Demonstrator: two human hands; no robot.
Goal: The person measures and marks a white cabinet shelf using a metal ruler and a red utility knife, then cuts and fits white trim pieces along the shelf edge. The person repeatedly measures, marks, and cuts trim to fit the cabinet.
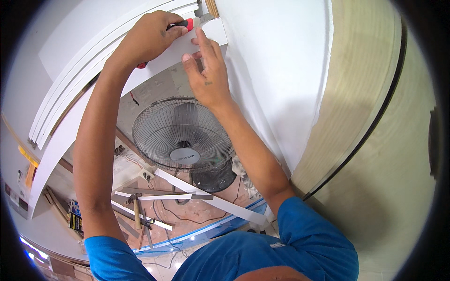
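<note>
A red-handled tool [186, 23] is gripped in the clenched left hand [149, 37] at top centre of the frame, tip against the white trim strip [211, 33]. The right hand [206, 75], fingers released and spread, is pressed flat on the strip just below the tool. A fan [183, 136] is seen lower centre, on the floor.

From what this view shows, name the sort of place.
Probably a room under renovation: loose white trim boards and a hammer litter the floor by a fan, while both hands fit white moulding overhead.
</note>
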